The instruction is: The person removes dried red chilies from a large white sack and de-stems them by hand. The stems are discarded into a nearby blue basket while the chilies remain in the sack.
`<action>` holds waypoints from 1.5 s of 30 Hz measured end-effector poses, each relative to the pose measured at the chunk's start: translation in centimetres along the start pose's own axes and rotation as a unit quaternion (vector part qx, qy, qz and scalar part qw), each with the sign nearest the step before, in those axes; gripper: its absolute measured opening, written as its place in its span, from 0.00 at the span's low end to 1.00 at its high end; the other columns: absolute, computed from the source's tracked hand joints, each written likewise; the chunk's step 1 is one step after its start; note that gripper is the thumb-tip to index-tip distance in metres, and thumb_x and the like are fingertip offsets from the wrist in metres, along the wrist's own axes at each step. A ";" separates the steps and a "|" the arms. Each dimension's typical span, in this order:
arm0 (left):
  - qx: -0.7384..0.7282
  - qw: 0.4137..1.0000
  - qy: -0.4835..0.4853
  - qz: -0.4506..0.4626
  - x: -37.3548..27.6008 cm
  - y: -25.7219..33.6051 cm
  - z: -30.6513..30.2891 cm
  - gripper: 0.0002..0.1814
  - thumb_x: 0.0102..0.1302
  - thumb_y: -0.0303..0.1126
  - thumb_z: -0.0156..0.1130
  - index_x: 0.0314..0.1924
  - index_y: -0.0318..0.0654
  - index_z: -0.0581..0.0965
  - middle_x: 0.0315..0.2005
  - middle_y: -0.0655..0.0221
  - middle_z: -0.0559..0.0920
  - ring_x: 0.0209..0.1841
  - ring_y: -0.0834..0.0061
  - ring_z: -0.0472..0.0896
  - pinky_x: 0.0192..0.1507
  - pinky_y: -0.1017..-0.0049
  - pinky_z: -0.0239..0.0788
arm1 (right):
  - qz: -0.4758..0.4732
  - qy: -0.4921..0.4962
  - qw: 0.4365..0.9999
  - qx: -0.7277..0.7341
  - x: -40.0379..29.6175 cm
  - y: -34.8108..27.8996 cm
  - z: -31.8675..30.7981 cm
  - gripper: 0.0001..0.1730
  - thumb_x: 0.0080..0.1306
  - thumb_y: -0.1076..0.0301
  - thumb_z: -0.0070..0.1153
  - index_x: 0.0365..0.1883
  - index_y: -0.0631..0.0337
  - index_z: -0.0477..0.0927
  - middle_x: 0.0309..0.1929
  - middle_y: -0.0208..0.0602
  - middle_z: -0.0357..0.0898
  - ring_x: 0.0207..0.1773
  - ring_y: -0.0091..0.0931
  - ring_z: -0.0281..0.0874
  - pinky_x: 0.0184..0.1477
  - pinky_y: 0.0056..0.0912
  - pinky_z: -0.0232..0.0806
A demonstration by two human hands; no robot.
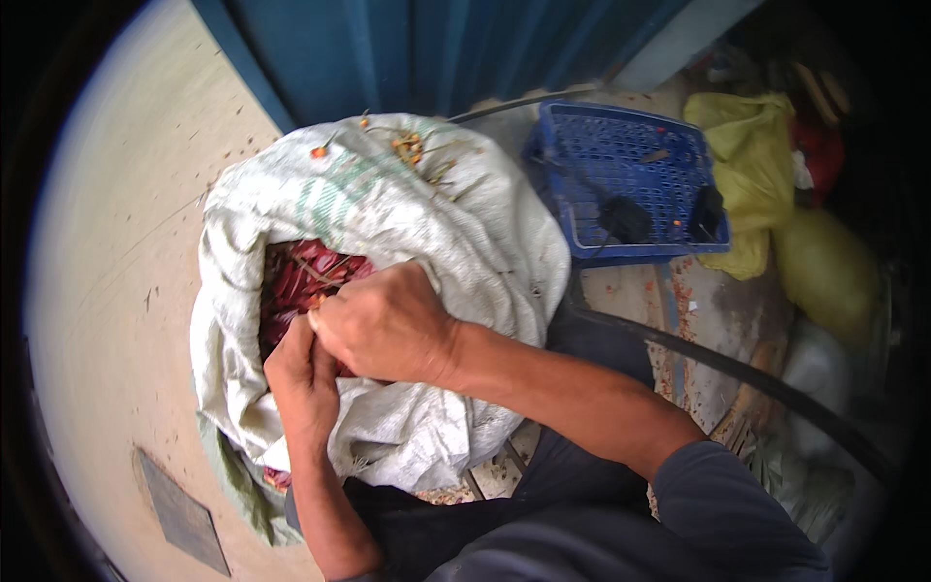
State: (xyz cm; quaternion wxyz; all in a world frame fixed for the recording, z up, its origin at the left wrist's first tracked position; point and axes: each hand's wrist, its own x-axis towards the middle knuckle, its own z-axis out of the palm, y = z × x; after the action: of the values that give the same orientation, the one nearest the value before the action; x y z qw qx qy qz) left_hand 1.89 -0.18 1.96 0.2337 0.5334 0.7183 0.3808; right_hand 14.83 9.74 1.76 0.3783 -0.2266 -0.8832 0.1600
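A large white woven plastic sack (502,211) with green stripes stands before me, its top rolled outward around an opening. Inside lie dark red petal-like pieces (291,291) with some thin stems. Both hands are together over the opening. My left hand (302,364) has its fingers bent against my right hand (385,320), which is curled with its back up. A small orange bit shows where they meet; what the fingers pinch is mostly hidden. Small orange and yellow buds with stems (407,148) lie on the sack's far side, and a single red-orange bud (318,153) lies nearby.
A blue plastic basket (625,127) holding dark objects stands right of the sack. Yellow bags (749,160) lie beyond it. A black hose or cable (727,364) crosses the right side. Blue corrugated metal (451,51) rises behind the sack. A grey plate (182,509) lies on the floor.
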 end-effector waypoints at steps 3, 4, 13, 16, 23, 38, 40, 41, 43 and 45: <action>-0.002 0.998 0.056 0.041 0.0 -0.4 0.2 0.02 0.68 0.21 0.56 0.39 0.34 0.75 0.22 0.59 0.76 0.23 0.68 0.76 0.29 0.71 0.69 | -0.018 0.028 0.999 -0.004 1.0 -0.7 -0.1 0.13 0.57 0.69 0.63 0.16 0.55 0.73 0.13 0.32 0.70 0.16 0.31 0.75 0.19 0.35 0.66; -0.053 0.996 0.063 0.019 0.1 0.4 0.2 0.01 0.70 0.22 0.57 0.40 0.33 0.75 0.22 0.61 0.78 0.23 0.74 0.77 0.29 0.74 0.69 | -0.030 0.031 0.999 -0.004 1.4 -0.9 -0.2 0.14 0.56 0.70 0.64 0.16 0.56 0.72 0.12 0.33 0.70 0.15 0.31 0.74 0.18 0.34 0.64; -0.218 0.951 0.067 -0.208 1.3 -6.0 0.2 0.05 0.71 0.25 0.58 0.43 0.32 0.74 0.29 0.65 0.81 0.29 0.80 0.78 0.34 0.75 0.71 | 0.436 0.126 0.647 0.613 5.2 1.7 -3.5 0.30 0.74 0.48 0.56 0.54 0.71 0.75 0.50 0.53 0.83 0.31 0.20 0.81 0.33 0.19 0.75; -0.111 0.964 0.112 -0.212 3.6 -8.0 0.1 0.14 0.59 0.24 0.67 0.44 0.32 0.74 0.32 0.58 0.84 0.33 0.64 0.83 0.39 0.66 0.74 | 0.445 0.049 0.714 0.538 3.9 1.0 -3.6 0.32 0.76 0.49 0.52 0.61 0.74 0.71 0.51 0.54 0.82 0.35 0.22 0.83 0.36 0.19 0.75; 0.224 0.968 0.055 -0.098 6.0 -12.0 4.0 0.25 0.55 0.27 0.66 0.55 0.34 0.76 0.41 0.47 0.83 0.45 0.46 0.82 0.47 0.55 0.75 | 0.201 -0.207 0.942 0.171 1.9 -1.3 -1.1 0.13 0.69 0.60 0.56 0.36 0.63 0.82 0.30 0.45 0.85 0.34 0.40 0.85 0.38 0.46 0.74; -0.096 0.993 0.063 0.035 1.2 -1.3 2.9 0.17 0.52 0.17 0.69 0.44 0.34 0.82 0.41 0.64 0.86 0.42 0.70 0.83 0.48 0.72 0.75 | 0.422 -0.240 0.841 0.240 -0.9 2.2 -3.2 0.25 0.74 0.49 0.52 0.36 0.66 0.82 0.27 0.45 0.82 0.33 0.35 0.84 0.37 0.43 0.75; -0.067 0.989 0.082 0.103 1.0 -0.6 2.4 0.18 0.49 0.17 0.68 0.43 0.35 0.82 0.44 0.61 0.86 0.46 0.63 0.85 0.50 0.70 0.75 | 0.498 -0.199 0.752 0.383 -0.9 1.6 -2.6 0.27 0.75 0.46 0.51 0.42 0.66 0.82 0.29 0.38 0.81 0.34 0.28 0.83 0.36 0.35 0.76; -0.044 0.989 0.067 0.128 1.1 -0.4 2.1 0.18 0.49 0.17 0.67 0.42 0.35 0.83 0.44 0.61 0.86 0.47 0.62 0.85 0.51 0.70 0.74 | 0.520 -0.176 0.710 0.441 -0.9 1.3 -2.3 0.27 0.75 0.46 0.51 0.45 0.66 0.81 0.30 0.35 0.81 0.35 0.24 0.82 0.36 0.31 0.76; -0.030 0.985 0.047 0.163 1.1 -0.7 1.9 0.17 0.49 0.16 0.67 0.42 0.35 0.83 0.46 0.60 0.86 0.49 0.62 0.85 0.53 0.70 0.74 | 0.532 -0.144 0.657 0.514 -0.9 1.3 -1.5 0.26 0.76 0.47 0.51 0.49 0.67 0.80 0.33 0.31 0.79 0.36 0.20 0.81 0.35 0.25 0.76; -0.050 0.981 0.031 0.183 1.1 -1.4 2.1 0.16 0.49 0.17 0.67 0.41 0.35 0.83 0.48 0.59 0.86 0.51 0.61 0.84 0.54 0.70 0.73 | 0.523 -0.124 0.641 0.548 -1.1 1.6 -0.9 0.24 0.77 0.51 0.51 0.51 0.67 0.78 0.36 0.29 0.78 0.37 0.19 0.80 0.35 0.22 0.76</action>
State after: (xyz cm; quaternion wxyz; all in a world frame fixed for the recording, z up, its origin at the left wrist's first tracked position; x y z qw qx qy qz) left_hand 2.29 1.27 -0.37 0.1641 0.6316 0.5951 0.4692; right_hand 16.59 10.63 0.93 0.1736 -0.3798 -0.4071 0.8123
